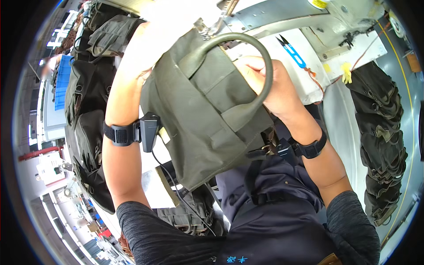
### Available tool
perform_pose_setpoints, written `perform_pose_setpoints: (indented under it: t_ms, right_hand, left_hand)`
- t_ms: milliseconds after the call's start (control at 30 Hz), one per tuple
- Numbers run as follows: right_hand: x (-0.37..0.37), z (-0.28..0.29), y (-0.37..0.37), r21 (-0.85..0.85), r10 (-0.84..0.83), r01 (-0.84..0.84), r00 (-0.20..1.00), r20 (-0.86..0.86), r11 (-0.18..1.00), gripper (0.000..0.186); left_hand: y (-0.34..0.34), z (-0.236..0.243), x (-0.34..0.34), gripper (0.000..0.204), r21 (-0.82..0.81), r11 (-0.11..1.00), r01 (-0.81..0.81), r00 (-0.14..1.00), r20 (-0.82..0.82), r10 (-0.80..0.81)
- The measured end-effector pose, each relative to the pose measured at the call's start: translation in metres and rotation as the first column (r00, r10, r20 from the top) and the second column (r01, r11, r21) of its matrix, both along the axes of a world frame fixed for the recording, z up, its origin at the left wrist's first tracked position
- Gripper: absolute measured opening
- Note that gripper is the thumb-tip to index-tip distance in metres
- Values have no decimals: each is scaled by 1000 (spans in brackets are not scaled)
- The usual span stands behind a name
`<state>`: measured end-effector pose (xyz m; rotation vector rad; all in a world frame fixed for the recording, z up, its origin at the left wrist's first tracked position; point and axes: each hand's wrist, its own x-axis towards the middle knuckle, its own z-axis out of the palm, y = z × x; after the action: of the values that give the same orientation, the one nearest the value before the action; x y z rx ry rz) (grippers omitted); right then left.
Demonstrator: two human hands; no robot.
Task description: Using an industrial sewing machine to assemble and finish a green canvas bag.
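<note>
A dark olive fabric bag point(198, 101) with a thick rounded handle point(264, 48) is tilted up in front of me, under a sewing machine's metal parts point(203, 27). My right hand point(276, 84) is closed on the bag's upper right edge, beside a brass-coloured zipper point(226, 52), its thumb bent inward and the handle looping in front. At the bag's upper left side is my left hand point(140, 57); glare and the cloth hide its fingers, so its grip cannot be made out.
Blue-handled thread snips point(292, 51) lie on the white machine bed at the right. Stacked olive bags point(382, 137) line the far right, and more bags point(88, 132) hang or lie at the left. A blue crate point(63, 81) stands behind those.
</note>
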<state>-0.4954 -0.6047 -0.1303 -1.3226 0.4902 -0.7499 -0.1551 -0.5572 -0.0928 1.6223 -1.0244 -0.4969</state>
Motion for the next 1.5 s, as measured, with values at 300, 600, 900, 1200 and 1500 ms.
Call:
perform_pose_setpoints:
  t_ms: [300, 600, 900, 1200, 1500]
  right_hand:
    - [-38, -4, 16, -22, 49, -48, 998, 35, 999, 18]
    - [-69, 7, 18, -353, 89, -141, 983, -160, 925, 23]
    - [-77, 16, 25, -292, 80, -173, 949, -303, 941, 27]
    - [-82, 21, 37, -306, 108, -207, 944, -310, 929, 36]
    - [-60, 8, 79, 492, 137, -184, 982, 131, 851, 28]
  left_hand:
    - [-44, 76, -91, 69, -138, 610, 781, 624, 220, -749]
    - [-18, 77, -150, 48, -62, 798, 600, 799, 91, -594]
    - [82, 122, -173, 25, 425, 899, 101, 577, 711, -401]
    - [166, 14, -301, 42, 54, 995, 86, 604, 791, -95]
    - [144, -11, -264, 39, -268, 957, -108, 423, 859, 288]
